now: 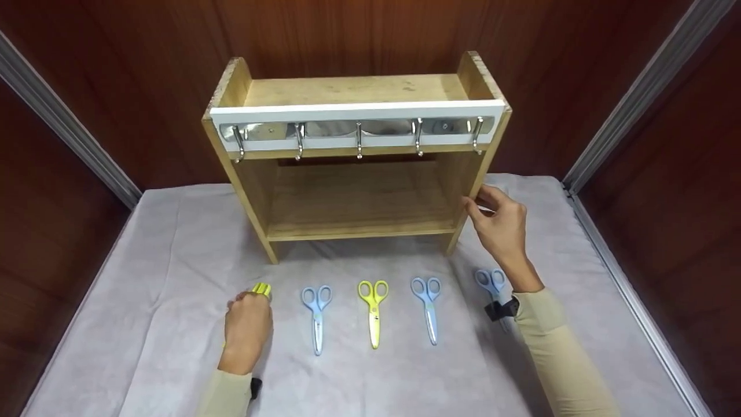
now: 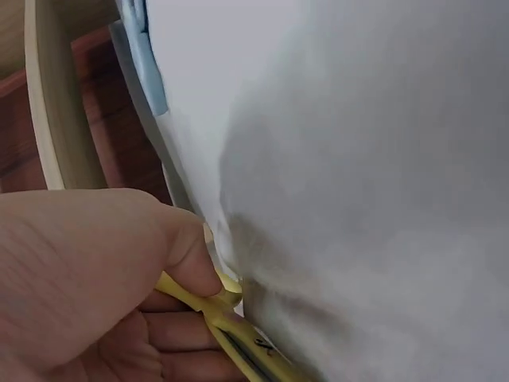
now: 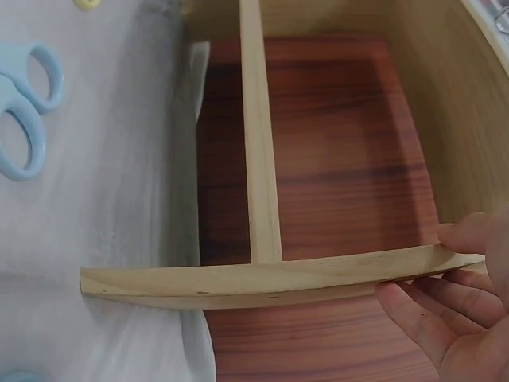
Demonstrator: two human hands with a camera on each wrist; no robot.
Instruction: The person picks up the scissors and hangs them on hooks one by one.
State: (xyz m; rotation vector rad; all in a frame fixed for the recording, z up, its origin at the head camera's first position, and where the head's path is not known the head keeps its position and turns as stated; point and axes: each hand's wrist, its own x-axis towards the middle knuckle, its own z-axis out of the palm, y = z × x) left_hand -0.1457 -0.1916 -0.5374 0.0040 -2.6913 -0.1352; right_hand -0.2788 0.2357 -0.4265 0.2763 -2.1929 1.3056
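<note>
My left hand (image 1: 249, 327) pinches yellow scissors (image 2: 227, 318) between thumb and fingers near the pivot. Their handles (image 1: 263, 288) poke out past the fingers in the head view; much of the rest is hidden under the hand. On the right, my other hand (image 1: 502, 227) grips the front edge of the wooden shelf's side panel (image 3: 334, 272), thumb on one face and fingers on the other. The shelf unit (image 1: 359, 234) stands upright, with a white rail (image 1: 359, 109) and several metal hooks (image 1: 359, 139) across its front. Nothing hangs from the hooks.
Between the hands lie blue scissors (image 1: 317, 336), yellow scissors (image 1: 374, 333) and more blue scissors (image 1: 430, 324), handles toward the shelf. Another blue pair (image 1: 492, 282) lies partly under the right wrist. Grey cloth (image 1: 173, 260) covers the table; dark wood-look walls (image 1: 359, 29) enclose it.
</note>
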